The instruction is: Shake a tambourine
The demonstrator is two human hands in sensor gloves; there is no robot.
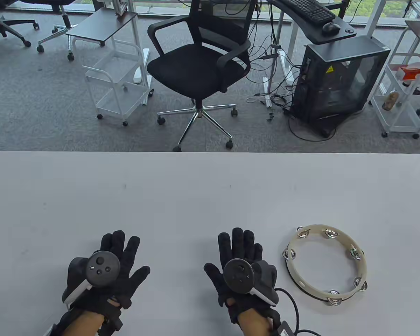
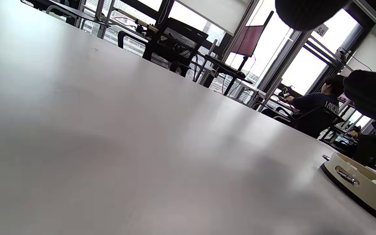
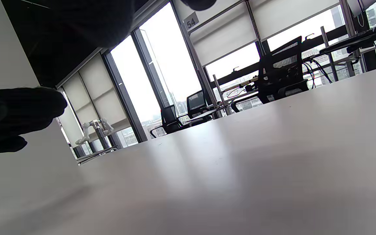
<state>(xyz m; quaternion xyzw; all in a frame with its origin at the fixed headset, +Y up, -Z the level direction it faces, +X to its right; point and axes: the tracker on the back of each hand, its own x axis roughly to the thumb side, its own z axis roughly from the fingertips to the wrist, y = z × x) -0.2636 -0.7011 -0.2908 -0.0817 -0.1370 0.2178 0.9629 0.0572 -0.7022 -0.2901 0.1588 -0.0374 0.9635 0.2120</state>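
A cream tambourine (image 1: 350, 245) with metal jingles lies flat on the white table (image 1: 210, 196) at the near right. My right hand (image 1: 239, 255) rests flat on the table, fingers spread and empty, just left of the tambourine and not touching it. My left hand (image 1: 120, 255) rests flat at the near left, fingers spread and empty. The tambourine's rim also shows at the lower right of the left wrist view (image 2: 364, 186). Dark fingertips (image 2: 370, 94) show at that view's right edge. In the right wrist view only dark fingers (image 3: 15, 114) show at the left.
Beyond the table's far edge stand a black office chair (image 1: 199, 66), a white wheeled cart (image 1: 119, 84) and a black computer case (image 1: 339, 80). A cable (image 1: 294, 308) runs from my right wrist along the table's near edge.
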